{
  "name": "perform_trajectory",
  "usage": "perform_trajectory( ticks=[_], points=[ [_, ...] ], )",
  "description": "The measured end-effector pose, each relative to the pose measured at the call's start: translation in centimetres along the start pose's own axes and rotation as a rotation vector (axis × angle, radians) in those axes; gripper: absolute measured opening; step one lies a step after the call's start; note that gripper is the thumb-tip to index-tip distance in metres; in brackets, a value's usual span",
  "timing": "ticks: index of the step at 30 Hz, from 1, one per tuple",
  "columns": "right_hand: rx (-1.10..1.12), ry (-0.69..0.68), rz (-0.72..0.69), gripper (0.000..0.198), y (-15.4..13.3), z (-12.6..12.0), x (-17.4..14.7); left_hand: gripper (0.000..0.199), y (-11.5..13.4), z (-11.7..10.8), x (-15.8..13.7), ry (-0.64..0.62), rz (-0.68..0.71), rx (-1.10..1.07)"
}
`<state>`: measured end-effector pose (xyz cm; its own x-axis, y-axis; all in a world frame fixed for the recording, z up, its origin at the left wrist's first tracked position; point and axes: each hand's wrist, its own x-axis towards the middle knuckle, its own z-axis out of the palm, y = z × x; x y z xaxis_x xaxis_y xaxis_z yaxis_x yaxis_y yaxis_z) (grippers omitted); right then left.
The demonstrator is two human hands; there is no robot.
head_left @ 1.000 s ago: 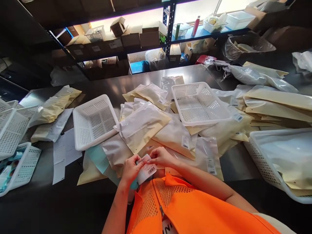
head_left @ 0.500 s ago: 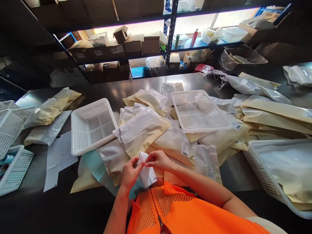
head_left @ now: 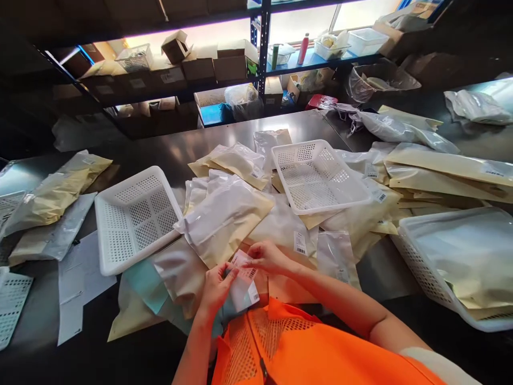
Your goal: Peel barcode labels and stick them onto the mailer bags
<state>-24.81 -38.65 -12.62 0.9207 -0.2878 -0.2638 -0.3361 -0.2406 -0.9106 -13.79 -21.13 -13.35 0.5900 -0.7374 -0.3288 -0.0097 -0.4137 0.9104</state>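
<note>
My left hand (head_left: 215, 289) and my right hand (head_left: 266, 258) both hold a small strip of white barcode labels (head_left: 245, 282) close to my orange mesh vest (head_left: 304, 347). The right fingers pinch the strip's upper end, the left fingers grip it from the left side. Just beyond my hands lies a heap of cream and clear plastic bags (head_left: 230, 216), several with barcode stickers. A teal sheet (head_left: 149, 278) pokes out from under the bags, left of my left hand.
Two empty white perforated baskets (head_left: 134, 222) (head_left: 318, 176) sit among the bags on the dark metal table (head_left: 180, 144). A third basket (head_left: 460, 267) at the right holds bags. Papers (head_left: 80, 278) lie at left. Shelves with boxes (head_left: 200, 69) stand behind.
The view has shifted, so everything sits further left. My hands have turned the label strip, which now shows a barcode near my right fingertips. Both hands still hold it.
</note>
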Motion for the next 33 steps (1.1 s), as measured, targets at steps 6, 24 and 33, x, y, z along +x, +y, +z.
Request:
perform_trajectory(
  ticks=[6,24,33],
  points=[
    [0.017,0.092,-0.001,0.042,0.4,-4.9,2.9,0.064,-2.4,1.0,1.4,0.122,-0.196,-0.104],
    [-0.586,0.652,0.444,0.071,5.1,-9.4,12.6,0.063,-8.8,1.3,2.5,0.185,-0.349,-0.103],
    [-0.75,0.701,-0.096,0.045,6.5,-8.3,10.6,0.056,-9.4,1.4,2.9,0.191,-0.395,-0.244]
  ],
)
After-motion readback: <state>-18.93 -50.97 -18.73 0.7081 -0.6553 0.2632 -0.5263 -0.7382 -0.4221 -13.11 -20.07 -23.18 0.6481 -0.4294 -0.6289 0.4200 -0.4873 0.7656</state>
